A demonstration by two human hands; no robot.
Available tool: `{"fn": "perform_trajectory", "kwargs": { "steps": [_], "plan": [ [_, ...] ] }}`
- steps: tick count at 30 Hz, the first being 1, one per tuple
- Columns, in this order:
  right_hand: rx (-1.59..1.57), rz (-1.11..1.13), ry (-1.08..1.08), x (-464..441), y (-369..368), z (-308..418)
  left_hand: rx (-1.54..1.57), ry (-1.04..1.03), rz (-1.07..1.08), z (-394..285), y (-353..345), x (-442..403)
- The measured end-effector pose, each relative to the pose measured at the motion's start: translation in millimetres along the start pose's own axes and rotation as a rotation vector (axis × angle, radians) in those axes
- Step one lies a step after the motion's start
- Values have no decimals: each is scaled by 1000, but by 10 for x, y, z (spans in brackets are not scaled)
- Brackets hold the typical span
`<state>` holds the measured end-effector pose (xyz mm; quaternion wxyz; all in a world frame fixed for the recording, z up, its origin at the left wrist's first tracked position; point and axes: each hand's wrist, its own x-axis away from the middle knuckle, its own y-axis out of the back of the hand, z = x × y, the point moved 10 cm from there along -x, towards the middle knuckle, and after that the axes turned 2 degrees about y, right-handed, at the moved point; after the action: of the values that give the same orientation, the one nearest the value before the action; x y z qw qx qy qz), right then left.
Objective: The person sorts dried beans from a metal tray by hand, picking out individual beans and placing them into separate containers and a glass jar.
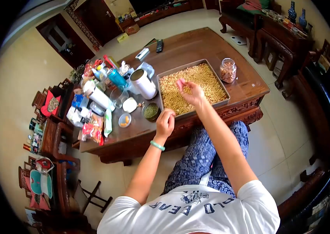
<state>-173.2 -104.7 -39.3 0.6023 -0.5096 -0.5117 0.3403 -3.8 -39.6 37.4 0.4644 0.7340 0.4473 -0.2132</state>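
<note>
A shallow rectangular metal tray [223,102] on the wooden table holds a wide layer of yellow beans [208,80], which look like soybeans. Over the beans is my right hand [193,93], its fingers bent together near the tips; anything between them is too small to make out. My left hand [165,124] is closed by the tray's front left corner, and whatever it may hold is hidden. Just left of the tray sits a small container of green beans [150,111]. A glass jar of reddish-brown nuts [227,71] stands beyond the tray's right side.
Left of the tray, a white can [143,84], a small bowl with yellow pieces [125,120], a white bottle [96,95] and snack packets [93,129] crowd the table [188,41]. A remote control [159,46] lies near the far edge. Carved wooden furniture lines both sides.
</note>
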Motion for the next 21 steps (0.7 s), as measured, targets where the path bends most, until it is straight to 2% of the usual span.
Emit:
{"fn": "perform_trajectory", "kwargs": {
  "steps": [4,11,14,17,21],
  "plan": [
    [16,22,129,167,3,3,-41,-54,105,-63,-21,-26],
    [180,1,117,361,-84,-6,-32,52,79,-22,-2,-30],
    [30,47,-3,400,-109,-84,-21,94,41,-20,13,-24],
    [-22,95,-22,444,-117,-101,111,178,-14,113,38,-56],
    [-45,162,26,484,-98,-95,150,254,97,46,6,-333]
  ]
}}
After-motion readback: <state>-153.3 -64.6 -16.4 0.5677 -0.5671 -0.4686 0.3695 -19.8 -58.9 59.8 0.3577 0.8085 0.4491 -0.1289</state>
